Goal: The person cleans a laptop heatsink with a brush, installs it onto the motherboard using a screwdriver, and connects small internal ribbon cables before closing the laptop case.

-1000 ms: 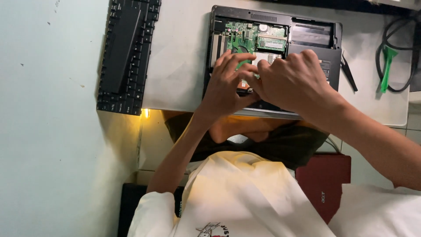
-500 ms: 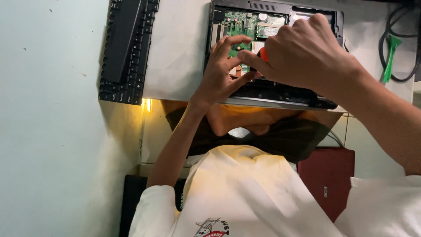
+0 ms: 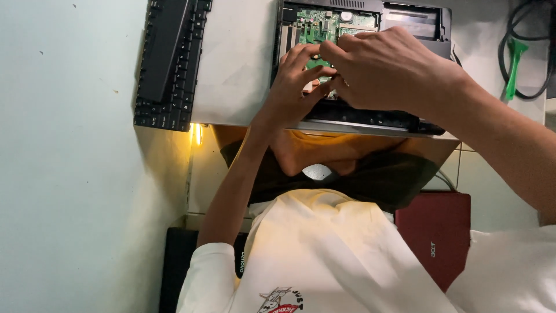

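Both hands work over an opened laptop (image 3: pixel 370 110) that lies at the near edge of the white worktop (image 3: pixel 237 64), its cover off so that the green circuit board (image 3: pixel 315 26) shows. The left hand (image 3: pixel 292 87) comes up from below the near edge and rests on the board's lower part, fingers spread and curled, the tips pressing down around a small spot just below the green area. The right hand (image 3: pixel 388 69) reaches in from the right side and covers the middle of the laptop; its fingers are drawn together and meet the left fingertips over that same spot. Whether either hand pinches a small part there is hard to say, since the knuckles hide the place where the fingertips meet.

Toward the left edge of the worktop a detached black keyboard (image 3: pixel 168 61) lies well apart from the laptop, with a long black battery-like bar (image 3: pixel 165 49) on top of it. Near the right edge a green plastic pry tool (image 3: pixel 512 64) lies among black cables (image 3: pixel 530 35). Below the worktop's near edge show the person's cream shirt (image 3: pixel 324 255) and a dark red laptop lid (image 3: pixel 437 232) beside it.
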